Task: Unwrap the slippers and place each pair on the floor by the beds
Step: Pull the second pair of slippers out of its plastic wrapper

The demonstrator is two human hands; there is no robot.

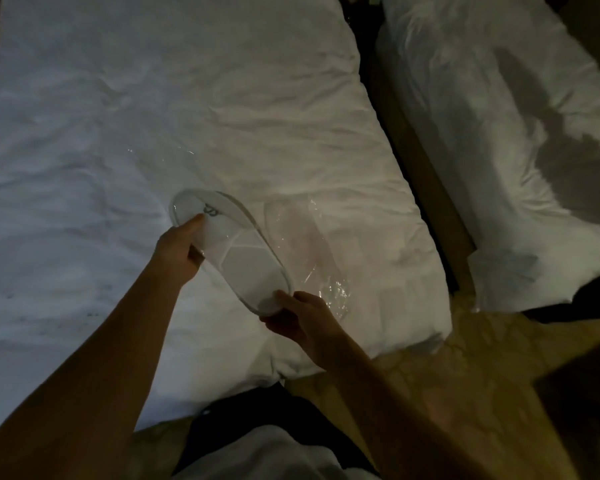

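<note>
1. The room is dim; a warm light falls from about 3 o'clock, and the far left of the scene looks cooler and bluish.
2. A wide bed with a rumpled white duvet (153, 116) fills the frame from 9 o'clock through 12 o'clock to the centre.
3. A second bed with a creased white cover (499, 116) lies at 2 o'clock, set apart from the first by a narrow dark gap with a brownish edge.
4. A yellow-brown patterned carpet floor (465, 375) shows at 5 o'clock, below the foot corners of both beds.
5. A flat white cloth slipper with a thin pale rim and a small dark logo near its toe (236, 251) is held just over the first bed near the centre, its toe toward 11 o'clock and its heel toward 5 o'clock.
6. The left hand (179, 252) grips the slipper's toe end, thumb on top beside the logo and fingers curled beneath.
7. The right hand (303, 318) pinches the heel end, thumb on the upper face.
8. A clear, glossy plastic wrapper (309, 244) lies crumpled on the duvet just right of the slipper, at about 3 o'clock from it; whether it touches the right hand cannot be told.
9. Dark and pale clothing of the person shows at 6 o'clock.
</note>
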